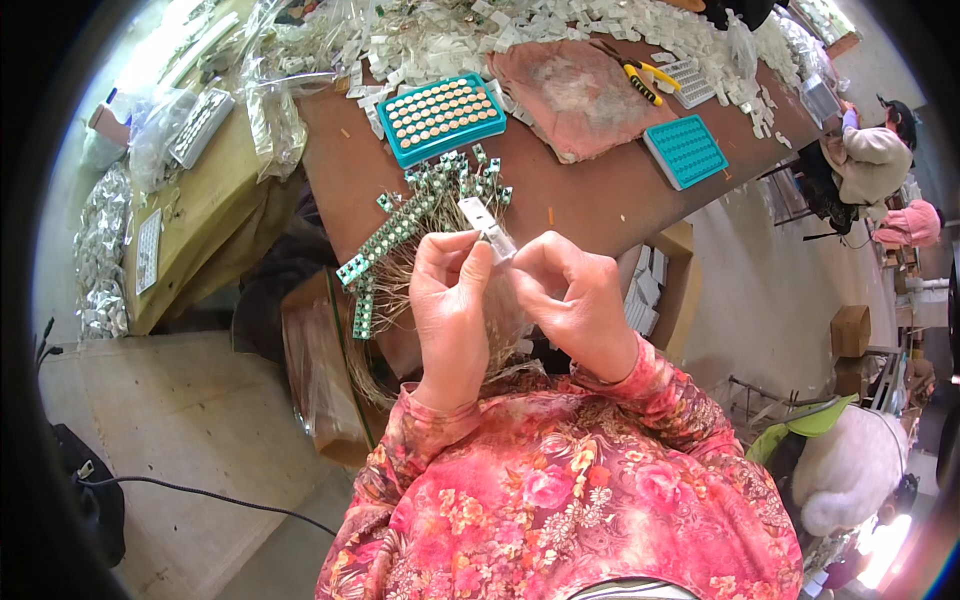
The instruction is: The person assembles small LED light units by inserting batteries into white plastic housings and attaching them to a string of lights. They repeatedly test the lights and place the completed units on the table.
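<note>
My left hand (450, 310) and my right hand (570, 300) meet over the table's near edge, both pinching a small clear plastic housing (487, 228) held up between the fingertips. Just behind and left of my hands lies a bundle of small green circuit boards on thin wires (410, 215), fanning out over the edge. Beyond that sits a teal tray filled with round tan discs (440, 116). Both my sleeves are pink and floral.
A brown table (600, 195) carries an empty teal tray (685, 150), a pink cloth (580, 90), yellow-handled pliers (635, 75) and heaps of clear plastic parts (600, 20). Cardboard boxes (320, 370) stand below the edge. Other people sit at the far right (875, 155).
</note>
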`<state>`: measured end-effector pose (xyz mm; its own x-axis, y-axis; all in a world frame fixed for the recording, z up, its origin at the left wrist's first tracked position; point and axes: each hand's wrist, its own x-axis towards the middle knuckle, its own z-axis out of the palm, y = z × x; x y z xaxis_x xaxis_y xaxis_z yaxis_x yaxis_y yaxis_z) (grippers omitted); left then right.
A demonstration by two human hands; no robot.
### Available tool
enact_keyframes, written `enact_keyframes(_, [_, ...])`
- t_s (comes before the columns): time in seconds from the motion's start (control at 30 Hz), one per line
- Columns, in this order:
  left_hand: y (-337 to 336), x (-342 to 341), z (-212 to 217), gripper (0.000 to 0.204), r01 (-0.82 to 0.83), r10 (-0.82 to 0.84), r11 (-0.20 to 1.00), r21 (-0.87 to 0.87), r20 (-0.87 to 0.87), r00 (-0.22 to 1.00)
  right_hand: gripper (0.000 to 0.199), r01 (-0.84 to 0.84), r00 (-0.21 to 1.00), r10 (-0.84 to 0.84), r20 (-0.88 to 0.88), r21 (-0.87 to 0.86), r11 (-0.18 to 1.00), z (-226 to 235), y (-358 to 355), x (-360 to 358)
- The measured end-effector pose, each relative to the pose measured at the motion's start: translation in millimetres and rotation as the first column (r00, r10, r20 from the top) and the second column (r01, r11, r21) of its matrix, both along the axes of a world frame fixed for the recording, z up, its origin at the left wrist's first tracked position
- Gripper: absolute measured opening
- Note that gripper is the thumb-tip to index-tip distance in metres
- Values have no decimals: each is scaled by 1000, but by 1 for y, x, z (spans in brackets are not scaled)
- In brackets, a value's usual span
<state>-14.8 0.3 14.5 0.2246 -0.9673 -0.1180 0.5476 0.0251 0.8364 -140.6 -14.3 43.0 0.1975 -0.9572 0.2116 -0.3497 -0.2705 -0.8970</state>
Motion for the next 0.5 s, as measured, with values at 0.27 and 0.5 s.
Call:
enact_keyframes(0.27, [3, 6, -3, 15, 210, -200, 974, 84, -112, 973, 8, -72, 969, 40, 245, 126, 989, -9, 2, -2])
enact_keyframes(0.5, [19, 11, 2, 60, 364, -166, 907, -213, 614, 771, 15, -107, 994, 110, 13, -167, 980, -15, 4, -12])
